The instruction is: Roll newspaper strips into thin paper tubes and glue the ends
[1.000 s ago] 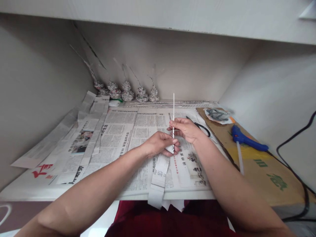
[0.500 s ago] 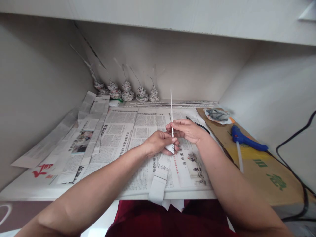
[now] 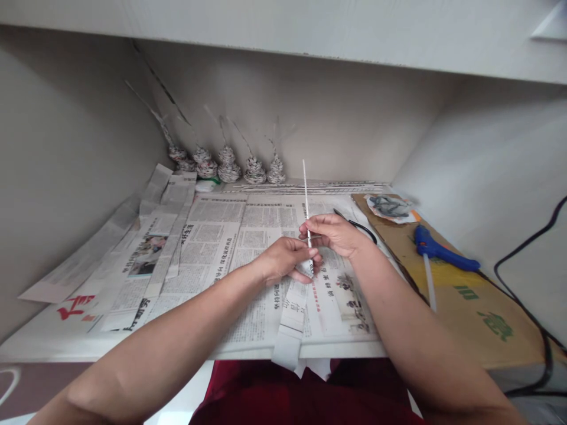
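A thin rolled newspaper tube [image 3: 305, 189] stands nearly upright between my hands, its tip leaning slightly left. My left hand [image 3: 290, 260] pinches its lower end, where a newspaper strip [image 3: 290, 327] winds on. From there the strip hangs down over the table's front edge. Higher on the tube, the fingers of my right hand [image 3: 332, 233] are closed around it. Part of a black-handled tool [image 3: 365, 229], perhaps scissors, lies behind my right hand. Newspaper sheets [image 3: 212, 265] cover the tabletop beneath both hands.
Several woven paper gourd shapes [image 3: 229, 165] line the back left, beside a row of thin paper rods [image 3: 310, 188]. Loose newspaper strips [image 3: 163, 254] lie left. At right, a blue glue gun [image 3: 443, 251] rests on cardboard [image 3: 478, 313], near a black cable [image 3: 522, 301]. A shelf [image 3: 283, 35] overhangs.
The tube's tip has tilted slightly left. The strip's hanging part has shifted a little to the right, and the left fingers have moved slightly at the lower end.
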Motion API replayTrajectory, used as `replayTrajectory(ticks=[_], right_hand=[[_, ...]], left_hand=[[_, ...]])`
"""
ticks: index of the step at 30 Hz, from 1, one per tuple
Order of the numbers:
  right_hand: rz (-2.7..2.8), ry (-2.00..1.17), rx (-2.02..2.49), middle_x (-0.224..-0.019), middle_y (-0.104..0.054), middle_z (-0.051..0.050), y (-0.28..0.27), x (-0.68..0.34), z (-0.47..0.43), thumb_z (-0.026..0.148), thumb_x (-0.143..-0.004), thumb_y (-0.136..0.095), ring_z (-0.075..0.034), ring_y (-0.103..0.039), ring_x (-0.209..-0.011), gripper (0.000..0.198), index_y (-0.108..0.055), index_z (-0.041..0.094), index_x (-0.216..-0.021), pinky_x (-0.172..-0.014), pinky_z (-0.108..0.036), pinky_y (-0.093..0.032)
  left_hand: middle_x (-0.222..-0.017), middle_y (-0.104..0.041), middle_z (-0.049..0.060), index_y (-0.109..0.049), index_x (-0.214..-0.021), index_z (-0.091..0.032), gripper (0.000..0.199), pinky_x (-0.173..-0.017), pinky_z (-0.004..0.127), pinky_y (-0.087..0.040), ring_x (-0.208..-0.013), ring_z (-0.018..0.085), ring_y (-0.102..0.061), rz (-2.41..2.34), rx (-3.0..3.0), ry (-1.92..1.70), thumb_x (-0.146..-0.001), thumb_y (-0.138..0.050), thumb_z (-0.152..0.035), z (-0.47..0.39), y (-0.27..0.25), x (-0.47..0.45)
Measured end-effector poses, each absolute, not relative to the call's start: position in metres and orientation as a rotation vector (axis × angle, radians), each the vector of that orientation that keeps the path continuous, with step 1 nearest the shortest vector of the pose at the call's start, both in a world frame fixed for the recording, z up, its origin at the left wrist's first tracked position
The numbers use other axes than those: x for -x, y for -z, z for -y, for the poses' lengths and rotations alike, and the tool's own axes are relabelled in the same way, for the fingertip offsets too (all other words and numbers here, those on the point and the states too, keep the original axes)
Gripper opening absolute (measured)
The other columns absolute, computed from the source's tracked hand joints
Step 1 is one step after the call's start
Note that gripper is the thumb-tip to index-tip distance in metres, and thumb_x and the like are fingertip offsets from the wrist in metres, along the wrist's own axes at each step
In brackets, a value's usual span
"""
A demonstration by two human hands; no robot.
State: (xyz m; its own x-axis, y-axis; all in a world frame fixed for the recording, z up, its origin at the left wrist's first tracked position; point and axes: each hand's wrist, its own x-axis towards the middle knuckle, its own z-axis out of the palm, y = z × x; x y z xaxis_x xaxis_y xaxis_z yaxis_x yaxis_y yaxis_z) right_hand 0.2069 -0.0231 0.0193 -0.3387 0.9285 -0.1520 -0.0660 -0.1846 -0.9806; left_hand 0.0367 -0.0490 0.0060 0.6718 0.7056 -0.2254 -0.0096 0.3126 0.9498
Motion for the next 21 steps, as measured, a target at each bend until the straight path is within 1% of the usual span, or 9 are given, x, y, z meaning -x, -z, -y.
replayTrajectory(ticks=[5, 10, 13, 16, 19, 21], right_hand=[[1.296, -1.625, 1.085, -0.086, -0.067, -0.005, -0.0196, -0.2067, 0.0236, 0.039, -0.068, -0.075, -0.013, -0.061, -0.069, 0.025, -0.066, 0.015, -0.074, -0.062, -0.025, -0.050], [1.318, -1.627, 1.075, -0.084, -0.067, -0.004, -0.0199, -0.2059, 0.0237, 0.039, -0.069, -0.074, -0.012, -0.061, -0.067, 0.025, -0.068, 0.016, -0.076, -0.062, -0.025, -0.050], [1.341, -1.626, 1.062, -0.081, -0.066, -0.004, -0.0224, -0.2054, 0.0248, 0.040, -0.070, -0.073, -0.012, -0.060, -0.067, 0.026, -0.068, 0.015, -0.076, -0.062, -0.024, -0.050], [1.347, -1.632, 1.069, -0.079, -0.066, -0.005, -0.0244, -0.2045, 0.0261, 0.042, -0.071, -0.072, -0.012, -0.060, -0.065, 0.028, -0.068, 0.015, -0.078, -0.059, -0.023, -0.049], [1.299, -1.604, 1.078, -0.078, -0.067, -0.006, -0.0210, -0.2046, 0.0235, 0.045, -0.070, -0.071, -0.014, -0.061, -0.067, 0.031, -0.069, 0.015, -0.079, -0.059, -0.024, -0.050], [1.259, -1.515, 1.119, -0.079, -0.067, -0.006, -0.0165, -0.2072, 0.0169, 0.047, -0.071, -0.069, -0.015, -0.061, -0.069, 0.031, -0.068, 0.016, -0.078, -0.058, -0.024, -0.049]], left_hand=[[-0.084, -0.066, 0.011, -0.065, -0.085, -0.009, 0.039, -0.060, 0.031, -0.056, -0.081, 0.021, -0.065, -0.713, -1.157, -0.522, -0.072, -0.068, -0.046, 0.0502, -0.0048, -0.0371], [-0.082, -0.067, 0.011, -0.064, -0.086, -0.011, 0.039, -0.060, 0.031, -0.055, -0.077, 0.020, -0.066, -0.703, -1.118, -0.495, -0.072, -0.067, -0.047, 0.0516, -0.0056, -0.0364], [-0.087, -0.067, 0.012, -0.065, -0.087, -0.010, 0.040, -0.060, 0.029, -0.055, -0.081, 0.021, -0.065, -0.684, -1.132, -0.485, -0.073, -0.066, -0.047, 0.0524, -0.0071, -0.0360], [-0.088, -0.068, 0.014, -0.066, -0.089, -0.009, 0.040, -0.060, 0.026, -0.054, -0.085, 0.021, -0.065, -0.671, -1.134, -0.485, -0.075, -0.065, -0.047, 0.0530, -0.0072, -0.0359], [-0.086, -0.068, 0.013, -0.065, -0.088, -0.010, 0.038, -0.064, 0.029, -0.055, -0.081, 0.021, -0.067, -0.647, -1.092, -0.510, -0.075, -0.065, -0.046, 0.0533, -0.0058, -0.0366], [-0.084, -0.067, 0.012, -0.064, -0.085, -0.010, 0.036, -0.065, 0.031, -0.056, -0.076, 0.020, -0.067, -0.652, -1.065, -0.514, -0.075, -0.066, -0.044, 0.0534, -0.0050, -0.0375]])
